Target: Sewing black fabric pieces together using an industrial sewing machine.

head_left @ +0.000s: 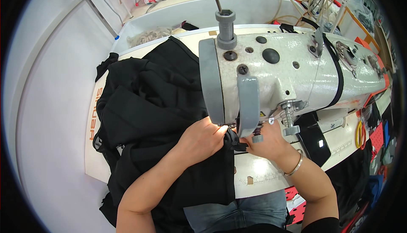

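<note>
A black garment (144,101) lies bunched across the left of the sewing machine's table and hangs over its front edge. Over its right part rests my left hand (204,139), fingers drawn together and gripping the cloth close to the needle area. On the other side, my right hand (268,142) pinches a small folded bit of the same black fabric; its fingertips are partly behind the machine's parts. The white sewing machine (271,67) stands above both hands, and its head hides the needle and presser foot.
A dark smartphone (314,142) lies on the table right of my right hand. Yellow-handled scissors (360,134) sit at the right edge. Behind the machine, a trough holds pale scraps (152,36). A white wall (51,106) rises on the left.
</note>
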